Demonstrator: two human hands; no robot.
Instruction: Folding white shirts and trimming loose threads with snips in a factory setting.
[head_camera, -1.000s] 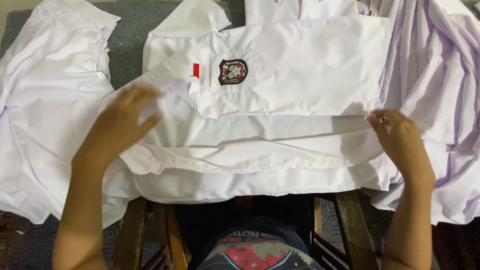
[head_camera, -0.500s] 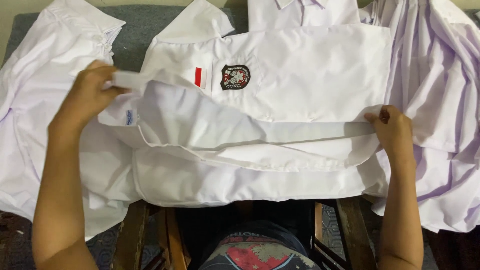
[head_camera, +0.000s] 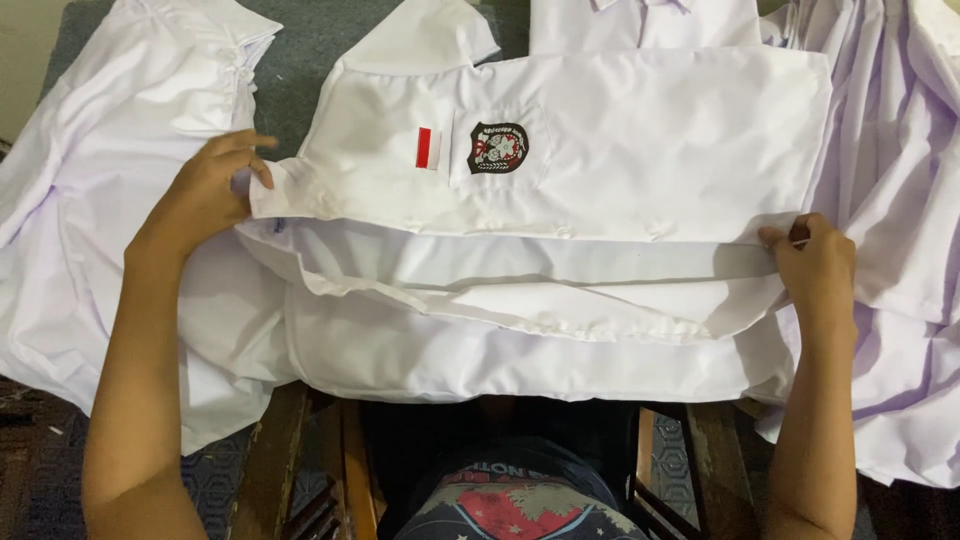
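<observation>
A white short-sleeved shirt lies spread in front of me, with a red-and-white patch and a dark round badge on its chest pocket. My left hand pinches the shirt's left edge, lifted just off the layers below. My right hand grips the right end of the same folded edge. Under that edge, more white fabric layers hang over the front of the table.
Other white shirts lie heaped at the left and right. A grey cloth-covered tabletop shows between them. Wooden frame legs and my lap in a printed dark shirt are below.
My left hand lifted the shirt's left flap up and over to the left, then laid it flatter against the badge side. My right hand stayed holding the right edge.
</observation>
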